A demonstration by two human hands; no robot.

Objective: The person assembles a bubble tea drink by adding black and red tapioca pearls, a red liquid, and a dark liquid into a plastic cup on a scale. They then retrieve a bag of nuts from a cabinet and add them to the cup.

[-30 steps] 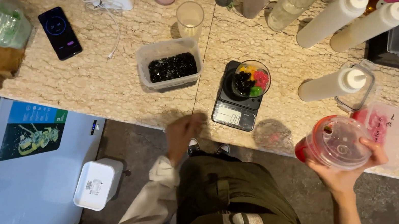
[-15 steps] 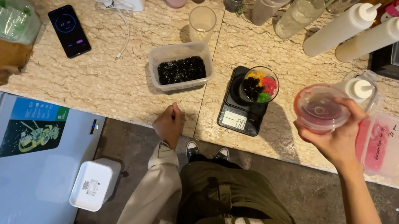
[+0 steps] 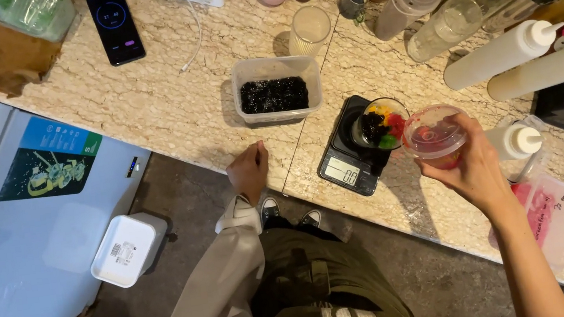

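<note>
My right hand (image 3: 471, 171) holds a clear round tub of red filling (image 3: 433, 134), tilted, just right of a small bowl (image 3: 383, 123) with black, red, yellow and green pieces. That bowl stands on a black kitchen scale (image 3: 350, 160) near the counter's front edge. My left hand (image 3: 249, 171) rests on the counter edge, fingers curled, holding nothing. Just beyond it is a clear rectangular container of black pearls (image 3: 274, 91).
White squeeze bottles (image 3: 504, 53) lie at the right, one (image 3: 516, 140) beside my right hand. A pink lid (image 3: 549, 212), a phone (image 3: 115, 26), cups and jars (image 3: 309, 28) line the stone counter (image 3: 159, 109). A white chest freezer (image 3: 31, 235) stands at left.
My right hand has lifted the red tub up from below the counter edge and carried it left to the bowl on the scale. My left hand has moved up onto the counter edge.
</note>
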